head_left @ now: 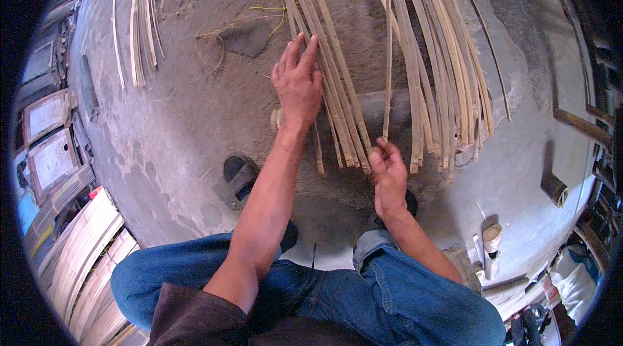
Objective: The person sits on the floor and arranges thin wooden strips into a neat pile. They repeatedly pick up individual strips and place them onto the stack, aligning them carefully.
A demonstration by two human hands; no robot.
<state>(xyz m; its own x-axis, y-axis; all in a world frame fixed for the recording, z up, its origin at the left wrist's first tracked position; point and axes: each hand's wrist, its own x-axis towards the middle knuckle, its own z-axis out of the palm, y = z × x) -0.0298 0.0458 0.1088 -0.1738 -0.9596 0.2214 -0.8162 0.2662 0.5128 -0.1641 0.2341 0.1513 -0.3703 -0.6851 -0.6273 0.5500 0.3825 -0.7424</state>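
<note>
Long, thin bamboo strips (332, 83) lie in a loose group on the floor before me, pointing away. My left hand (298, 83) is at their left edge, palm down with fingers stretched out, its fingertips at the outermost strips. Lower and to the right, my right hand (389, 177) has its thumb and fingers pinched at the near end of a single strip (388, 67). This strip runs between the left group and a larger bundle of bamboo strips (454, 80) on the right. The near ends rest across a dark, round log-like piece (383, 109).
A few more strips (141, 28) lie at the far left. Light flat slats (91, 262) are stacked at the lower left. A short bamboo tube (554, 189) and a blade-like tool (479, 252) lie on the right. A sandal (240, 177) is near my left knee.
</note>
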